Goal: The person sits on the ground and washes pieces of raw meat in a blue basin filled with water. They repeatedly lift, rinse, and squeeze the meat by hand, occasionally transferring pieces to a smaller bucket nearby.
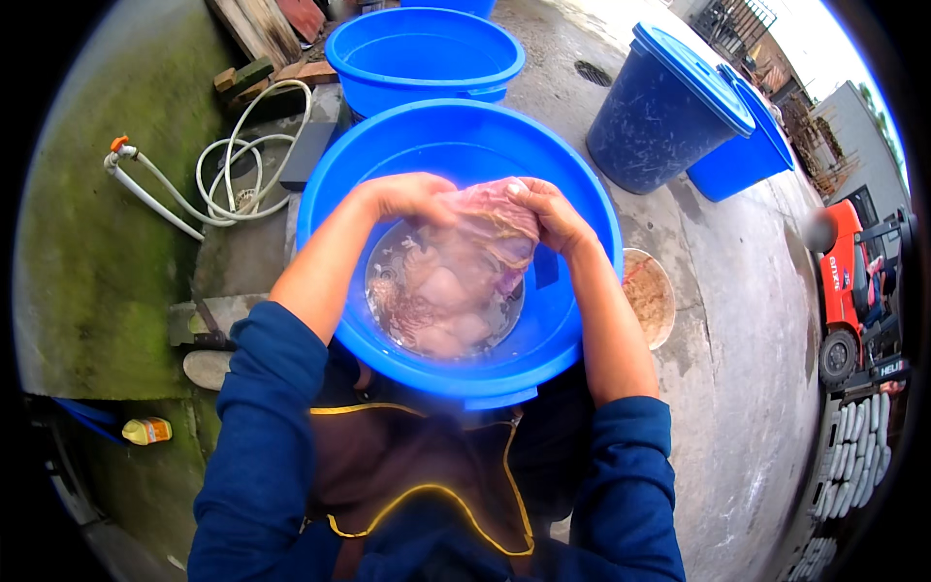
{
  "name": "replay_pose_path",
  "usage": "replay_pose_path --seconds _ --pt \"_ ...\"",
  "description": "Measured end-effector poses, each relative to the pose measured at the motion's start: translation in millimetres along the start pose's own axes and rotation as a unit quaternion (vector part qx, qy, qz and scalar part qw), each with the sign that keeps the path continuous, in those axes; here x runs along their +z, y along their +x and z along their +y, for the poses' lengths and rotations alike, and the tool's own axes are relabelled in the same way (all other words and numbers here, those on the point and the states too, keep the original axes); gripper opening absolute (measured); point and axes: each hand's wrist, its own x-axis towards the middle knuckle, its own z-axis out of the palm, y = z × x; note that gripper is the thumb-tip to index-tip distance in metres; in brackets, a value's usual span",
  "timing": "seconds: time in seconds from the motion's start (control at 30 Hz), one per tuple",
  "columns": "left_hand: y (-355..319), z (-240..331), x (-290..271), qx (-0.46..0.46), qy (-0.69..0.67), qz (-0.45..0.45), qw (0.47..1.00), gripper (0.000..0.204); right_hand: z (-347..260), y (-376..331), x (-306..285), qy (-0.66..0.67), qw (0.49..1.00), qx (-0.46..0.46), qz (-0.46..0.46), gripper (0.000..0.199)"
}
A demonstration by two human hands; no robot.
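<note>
A limp, pink piece of raw meat [493, 218], like offal with pale streaks, hangs over a large round blue tub [461, 383]. My right hand [555, 215] grips its upper right edge, thumb on top and fingers curled around. At its left side is my left hand [412, 197], its fingers smeared by motion and partly merging with the meat, so their grip is unclear. Below, more pale pink pieces of raw meat [441, 306] lie in bubbly water at the tub's bottom.
Another blue tub [427, 87] stands just beyond. Blue bins [659, 116] are at the far right, and a round container [648, 296] sits beside my right forearm. To the left are a white hose [233, 175] and an orange-handled tap [119, 145]. A red forklift [846, 281] stands further right.
</note>
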Motion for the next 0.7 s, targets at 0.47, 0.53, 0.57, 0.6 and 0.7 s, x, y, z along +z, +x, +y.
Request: replay_pose_path --seconds 0.47,0.53,0.57,0.6,0.7 --pt "15 -5 1 0.093 -0.108 0.156 0.977 0.031 -1 13 -3 -0.043 0.99 -0.078 0.107 0.037" --pt "23 -9 1 0.142 -0.086 0.198 0.966 0.028 5 19 -6 -0.059 0.986 -0.114 0.108 0.036" --pt "25 -9 1 0.137 -0.077 0.223 0.962 0.027 7 23 -8 -0.091 0.979 -0.118 0.137 0.036" --pt "25 -9 1 0.164 -0.087 0.232 0.955 0.025 10 27 -9 -0.12 0.972 -0.127 0.159 0.036" --pt "25 0 4 0.195 -0.119 0.271 0.935 0.018 18 32 -17 -0.253 0.935 -0.127 0.214 0.033"
